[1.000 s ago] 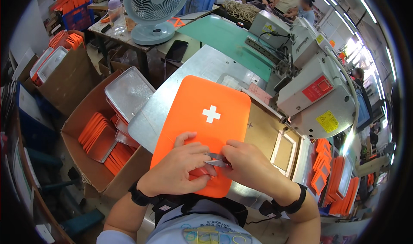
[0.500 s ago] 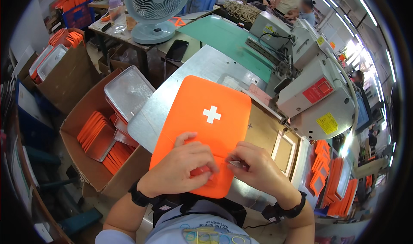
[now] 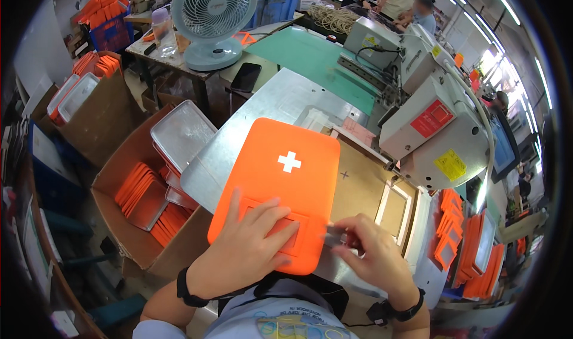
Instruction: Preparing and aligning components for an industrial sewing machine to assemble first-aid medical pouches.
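Our left hand [image 3: 248, 243] now lies flat, fingers apart, on the orange pouch [image 3: 280, 183] on the metal counter [image 3: 262, 109]. Our right hand [image 3: 370, 252] has slid off its edge, grip pinched on a small grey tool [image 3: 334, 236].

- A grey metal worktable [image 3: 262, 109] spanned the centre of the frame.
- An orange case [image 3: 280, 183] lay on it, lower centre.
- A wooden board [image 3: 364, 186] lay to its right.
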{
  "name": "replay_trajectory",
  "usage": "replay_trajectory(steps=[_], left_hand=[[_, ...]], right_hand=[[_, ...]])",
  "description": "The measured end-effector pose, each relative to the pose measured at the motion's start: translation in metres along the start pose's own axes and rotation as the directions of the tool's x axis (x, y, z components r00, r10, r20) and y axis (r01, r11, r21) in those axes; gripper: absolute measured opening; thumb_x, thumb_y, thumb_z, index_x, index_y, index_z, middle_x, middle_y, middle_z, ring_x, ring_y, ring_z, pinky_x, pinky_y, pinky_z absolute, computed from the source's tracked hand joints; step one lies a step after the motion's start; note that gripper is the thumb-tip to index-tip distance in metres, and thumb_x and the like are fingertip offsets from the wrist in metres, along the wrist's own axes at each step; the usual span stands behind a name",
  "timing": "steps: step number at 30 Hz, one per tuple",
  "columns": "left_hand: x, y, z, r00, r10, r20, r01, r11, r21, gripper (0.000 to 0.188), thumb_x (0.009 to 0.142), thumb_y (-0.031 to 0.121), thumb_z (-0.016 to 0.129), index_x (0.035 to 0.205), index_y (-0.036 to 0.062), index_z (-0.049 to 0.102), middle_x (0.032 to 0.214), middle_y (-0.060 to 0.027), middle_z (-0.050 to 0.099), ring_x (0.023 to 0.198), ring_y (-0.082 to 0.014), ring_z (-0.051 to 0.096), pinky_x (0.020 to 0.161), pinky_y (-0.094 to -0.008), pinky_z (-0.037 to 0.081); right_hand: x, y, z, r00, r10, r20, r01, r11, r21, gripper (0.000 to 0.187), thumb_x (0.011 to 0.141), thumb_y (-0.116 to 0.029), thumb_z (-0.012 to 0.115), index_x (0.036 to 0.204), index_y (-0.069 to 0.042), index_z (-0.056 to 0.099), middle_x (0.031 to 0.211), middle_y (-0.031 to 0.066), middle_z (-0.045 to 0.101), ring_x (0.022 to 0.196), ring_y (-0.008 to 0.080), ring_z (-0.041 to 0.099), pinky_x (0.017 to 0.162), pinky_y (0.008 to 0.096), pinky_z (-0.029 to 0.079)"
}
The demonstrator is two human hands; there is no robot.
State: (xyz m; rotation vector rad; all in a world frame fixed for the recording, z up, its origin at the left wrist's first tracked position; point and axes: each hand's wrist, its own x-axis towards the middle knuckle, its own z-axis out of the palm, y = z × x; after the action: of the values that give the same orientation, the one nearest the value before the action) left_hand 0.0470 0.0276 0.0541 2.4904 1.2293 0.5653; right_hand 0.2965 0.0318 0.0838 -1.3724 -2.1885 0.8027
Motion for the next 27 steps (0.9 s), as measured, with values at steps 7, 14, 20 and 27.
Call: replay_trajectory(steps=[7, 14, 20, 27], left_hand=[[-0.015, 0.019, 0.003, 0.992, -0.057, 0.111, 0.033, 0.977, 0.211, 0.081, 0.068, 0.039, 0.078, 0.137, 0.0091, 0.048, 0.148, -0.0195, 0.035, 0.136, -0.0336, 0.037, 0.109, -0.0659, 0.017], [-0.008, 0.005, -0.011, 0.974, -0.026, -0.227, 0.066, 0.983, 0.171, 0.056, 0.076, 0.014, 0.07, 0.129, 0.0067, 0.055, 0.131, -0.0183, 0.055, 0.124, -0.0366, 0.05, 0.109, -0.0533, 0.032], [-0.025, -0.007, -0.042, 0.522, -0.634, -0.571, -0.085, 0.627, -0.774, 0.025, 0.094, 0.009, 0.057, 0.118, 0.0007, 0.059, 0.109, -0.0095, 0.066, 0.101, -0.0215, 0.063, 0.094, -0.0385, 0.048], [-0.037, -0.005, -0.018, 0.591, -0.798, -0.117, -0.279, -0.067, -0.958, 0.033, 0.095, 0.007, 0.057, 0.128, 0.0016, 0.05, 0.119, -0.0104, 0.061, 0.109, -0.022, 0.06, 0.095, -0.0388, 0.049]], right_hand=[[-0.014, -0.001, 0.01, 0.978, 0.169, 0.122, -0.196, 0.945, 0.263, 0.041, 0.079, -0.016, 0.078, 0.112, -0.002, 0.058, 0.084, 0.0053, 0.061, 0.071, 0.0127, 0.06, 0.067, 0.0262, 0.052], [-0.02, 0.008, 0.017, 0.975, 0.144, -0.171, -0.056, 0.898, 0.436, 0.044, 0.085, -0.01, 0.071, 0.123, -0.002, 0.051, 0.086, 0.0026, 0.053, 0.074, 0.0118, 0.053, 0.068, 0.0259, 0.048], [0.001, -0.046, 0.019, 0.95, 0.061, -0.305, 0.079, 0.901, 0.427, 0.041, 0.086, -0.002, 0.064, 0.124, -0.005, 0.048, 0.096, 0.0032, 0.052, 0.084, 0.0096, 0.052, 0.075, 0.0219, 0.045], [0.047, -0.068, 0.044, 0.883, -0.278, -0.377, 0.312, 0.949, 0.031, 0.031, 0.082, 0.001, 0.066, 0.111, -0.001, 0.054, 0.086, 0.0099, 0.055, 0.07, 0.0158, 0.055, 0.059, 0.0267, 0.046]])
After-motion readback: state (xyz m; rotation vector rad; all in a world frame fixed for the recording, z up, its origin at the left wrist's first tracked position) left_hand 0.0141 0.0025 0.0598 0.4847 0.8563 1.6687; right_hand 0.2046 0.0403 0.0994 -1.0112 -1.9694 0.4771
